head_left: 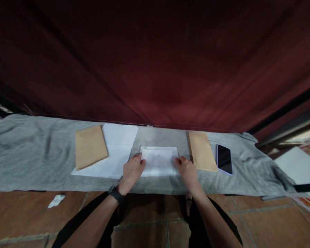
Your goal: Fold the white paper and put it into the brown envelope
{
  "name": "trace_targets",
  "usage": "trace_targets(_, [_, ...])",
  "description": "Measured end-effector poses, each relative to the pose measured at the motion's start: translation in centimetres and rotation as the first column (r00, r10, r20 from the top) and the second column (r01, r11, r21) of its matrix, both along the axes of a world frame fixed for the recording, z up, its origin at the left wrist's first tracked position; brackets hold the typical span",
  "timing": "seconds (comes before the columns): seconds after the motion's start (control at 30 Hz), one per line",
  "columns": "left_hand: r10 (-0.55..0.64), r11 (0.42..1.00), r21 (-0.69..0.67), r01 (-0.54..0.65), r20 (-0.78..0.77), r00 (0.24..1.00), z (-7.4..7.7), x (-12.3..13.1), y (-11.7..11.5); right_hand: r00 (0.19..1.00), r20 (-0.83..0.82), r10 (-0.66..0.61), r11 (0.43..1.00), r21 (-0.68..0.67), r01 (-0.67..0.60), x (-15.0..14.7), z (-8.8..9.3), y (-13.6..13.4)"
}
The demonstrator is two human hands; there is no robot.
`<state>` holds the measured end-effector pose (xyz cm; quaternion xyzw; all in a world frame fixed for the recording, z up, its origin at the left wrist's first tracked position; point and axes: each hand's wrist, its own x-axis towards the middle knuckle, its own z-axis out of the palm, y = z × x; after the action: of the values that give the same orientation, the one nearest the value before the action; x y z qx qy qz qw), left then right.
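A folded sheet of white paper point(159, 162) lies on the grey cloth in front of me, its fold lines running from side to side. My left hand point(133, 169) grips the paper's left edge with curled fingers, and a dark band circles that wrist. At the opposite edge, my right hand point(187, 171) pinches the same paper between thumb and fingers. Left of it, larger white sheets point(120, 156) lie partly under a stack of brown envelopes point(91, 148). Another pile of brown envelopes point(202, 151) is just beyond my right hand.
A phone point(224, 159) with a pale purple edge lies right of the envelopes. Wrinkled grey cloth point(51, 155) covers the narrow surface. Dark red fabric point(155, 75) rises behind it. A white scrap point(56, 200) lies on the tiled floor point(20, 213).
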<state>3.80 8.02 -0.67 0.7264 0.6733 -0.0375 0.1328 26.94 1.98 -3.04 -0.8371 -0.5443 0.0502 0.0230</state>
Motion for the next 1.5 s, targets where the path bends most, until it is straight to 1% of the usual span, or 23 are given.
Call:
trace_targets(0.17, [0.03,1.0,0.008,-0.03,0.023,0.999,-0.2,0.1,0.5,0.998,0.059,0.007,0.999,0.046,-0.009,-0.3,-0.5,0.5])
trace_targets(0.4, [0.022,1.0,0.021,-0.023,0.021,1.0,-0.6,0.0,0.9,0.998,0.064,0.009,0.994,0.11,-0.016,-0.6,-1.3,0.8])
trace_targets(0.53, [0.026,1.0,0.006,-0.026,0.017,1.0,-0.8,-0.1,1.1,0.998,0.066,0.012,0.993,0.119,-0.02,-0.6,-1.5,0.9])
trace_targets(0.87, [0.032,0.999,0.036,-0.032,0.002,0.999,-0.7,0.1,1.3,0.996,0.095,0.005,0.991,0.131,-0.017,-0.7,-1.8,1.3])
trace_targets(0.97, [0.033,0.999,0.036,-0.033,0.002,0.999,-0.6,0.1,1.3,0.995,0.103,0.009,0.986,0.165,-0.026,-0.7,-1.7,1.3])
trace_targets(1.1, [0.044,0.998,0.034,-0.044,0.002,0.999,-0.4,0.2,1.3,0.993,0.119,0.02,0.968,0.248,-0.049,-0.8,-1.3,1.4])
trace_targets(1.17, [0.046,0.998,0.035,-0.046,-0.003,0.999,-0.4,0.3,1.3,0.993,0.092,0.069,0.947,0.307,-0.095,-1.0,-1.3,1.5])
trace_targets(1.2, [0.044,0.998,0.038,-0.043,-0.005,0.999,-0.5,0.3,1.3,0.991,0.063,0.119,0.93,0.343,-0.133,-1.3,-1.3,1.6])
trace_targets(1.27, [0.033,0.998,0.046,-0.033,-0.007,0.999,-0.6,0.2,1.3,0.964,-0.003,0.266,0.879,0.411,-0.241,-2.1,-1.7,1.7])
trace_targets(1.33, [0.027,0.998,0.061,-0.026,-0.004,1.0,-0.9,0.2,1.3,0.909,-0.035,0.415,0.822,0.443,-0.358,-3.1,-2.4,1.7])
trace_targets(1.4, [0.025,0.997,0.075,-0.025,0.002,1.0,-1.1,0.2,1.3,0.86,-0.024,0.51,0.787,0.417,-0.455,-4.2,-3.1,1.5])
trace_targets(1.43, [0.024,0.997,0.078,-0.024,0.004,1.0,-1.1,0.2,1.3,0.849,-0.01,0.528,0.783,0.392,-0.482,-4.6,-3.5,1.4])
trace_targets(1.5, [0.022,0.997,0.076,-0.022,0.007,1.0,-1.0,0.3,1.3,0.855,0.018,0.518,0.799,0.346,-0.492,-5.3,-4.1,1.2])
